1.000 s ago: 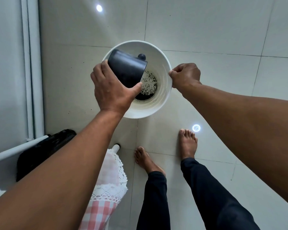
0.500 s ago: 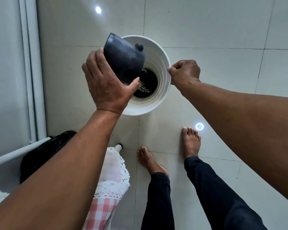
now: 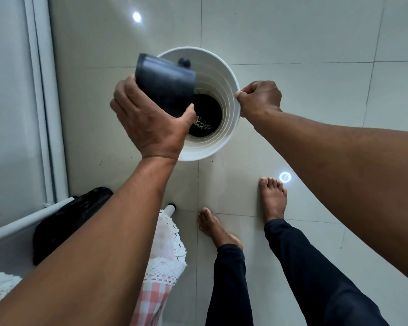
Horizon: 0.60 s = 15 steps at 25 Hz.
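A white ribbed bucket (image 3: 224, 90) stands on the tiled floor ahead of me. Its bottom is dark, with a small patch of pale grains (image 3: 201, 124) near the front. My left hand (image 3: 151, 123) grips a dark grey container (image 3: 165, 87), tipped mouth-down over the bucket's left side. A small black knob (image 3: 184, 63) shows behind the container. My right hand (image 3: 259, 97) pinches the bucket's right rim with curled fingers.
My two bare feet (image 3: 272, 198) stand on the pale floor tiles (image 3: 292, 43) just behind the bucket. A table with a pink checked, lace-edged cloth (image 3: 163, 262) is at lower left, its white leg (image 3: 169, 209) near the bucket. A black bag (image 3: 64, 220) lies by the white wall frame (image 3: 43, 90).
The dark container has been tilted further over the bucket. The pale grains that covered the bucket's bottom have mostly gone dark, leaving a small patch. My right hand stayed on the rim.
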Tool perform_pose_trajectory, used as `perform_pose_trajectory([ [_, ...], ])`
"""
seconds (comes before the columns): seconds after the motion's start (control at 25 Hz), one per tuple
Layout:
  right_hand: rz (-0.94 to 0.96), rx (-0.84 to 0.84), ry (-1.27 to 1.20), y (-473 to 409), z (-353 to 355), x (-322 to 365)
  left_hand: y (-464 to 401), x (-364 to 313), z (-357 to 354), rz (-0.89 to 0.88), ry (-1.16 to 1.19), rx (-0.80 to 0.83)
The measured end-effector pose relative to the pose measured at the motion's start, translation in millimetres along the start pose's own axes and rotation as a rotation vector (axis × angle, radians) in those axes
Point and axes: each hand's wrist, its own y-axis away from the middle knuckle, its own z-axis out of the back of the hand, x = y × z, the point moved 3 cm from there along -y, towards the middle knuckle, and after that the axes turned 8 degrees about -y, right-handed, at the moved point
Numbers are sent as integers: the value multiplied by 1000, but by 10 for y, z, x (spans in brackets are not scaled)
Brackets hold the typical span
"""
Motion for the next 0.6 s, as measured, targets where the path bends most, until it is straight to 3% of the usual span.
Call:
perform_pose_trajectory([
  [0.16, -9, -2, 5, -1, -15, -11, 78, -9, -25, -80, -31, 51],
  [0.6, -38, 9, -28, -36, -25, -21, -58, 31, 78, -71, -10, 6],
])
